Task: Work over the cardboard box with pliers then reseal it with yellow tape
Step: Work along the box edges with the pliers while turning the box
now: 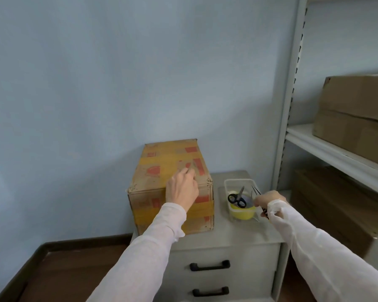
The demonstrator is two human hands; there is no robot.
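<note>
A cardboard box [162, 171] with red print and yellow tape bands stands on a grey drawer cabinet [238, 234]. My left hand [181, 188] lies on the box's top near its front edge, fingertips pinching a lifted strip of tape. My right hand [268, 200] grips pliers [256, 190] over a clear plastic tub [228, 184], their pointed jaws aimed up and away from me. In the tub sit a yellow tape roll [242, 213] and black-handled scissors [237, 199].
A grey metal shelf rack [292, 101] stands to the right, with large cardboard boxes [356, 114] on its shelf and more below. A pale blue wall is behind the box. The cabinet has two drawers with black handles [210, 265]. Dark wood floor lies lower left.
</note>
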